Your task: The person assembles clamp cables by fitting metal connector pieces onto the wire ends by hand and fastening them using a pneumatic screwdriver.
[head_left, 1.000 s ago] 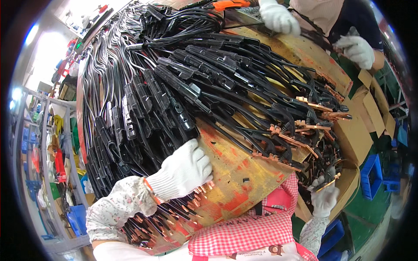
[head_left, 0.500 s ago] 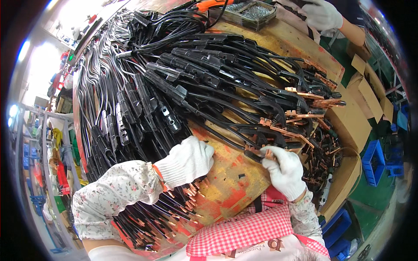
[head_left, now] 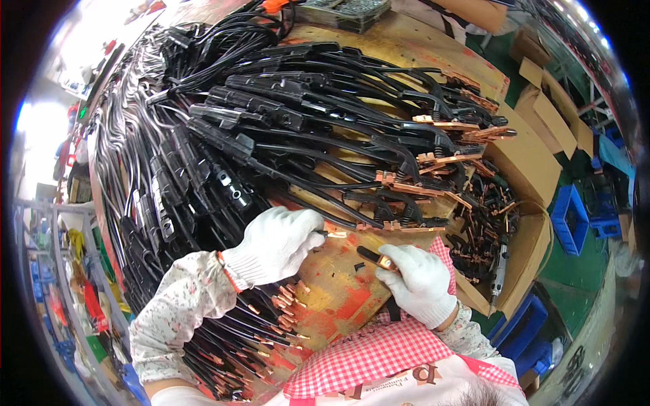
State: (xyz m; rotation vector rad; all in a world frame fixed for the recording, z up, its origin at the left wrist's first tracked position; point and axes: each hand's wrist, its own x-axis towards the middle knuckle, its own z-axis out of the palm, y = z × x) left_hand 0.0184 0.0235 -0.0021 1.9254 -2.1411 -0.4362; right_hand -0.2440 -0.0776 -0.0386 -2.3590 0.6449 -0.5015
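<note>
The right hand's point(head_left: 421, 284) fingers grip a copper-and-black part point(head_left: 372, 257), its dark rounded end free, across an open gap from the left hand point(head_left: 274, 245), whose fingers pinch a small bright-tipped piece point(head_left: 335, 235). Below lies bare bench point(head_left: 345, 294), worn yellow and red, running to its near edge beside the checked apron point(head_left: 365, 360); black cables point(head_left: 227, 330) crowd the left.

Over the tabletop point(head_left: 342, 287), I see a tilted black-and-copper piece point(head_left: 369, 256) and a small shiny-tipped part point(head_left: 335, 235).
</note>
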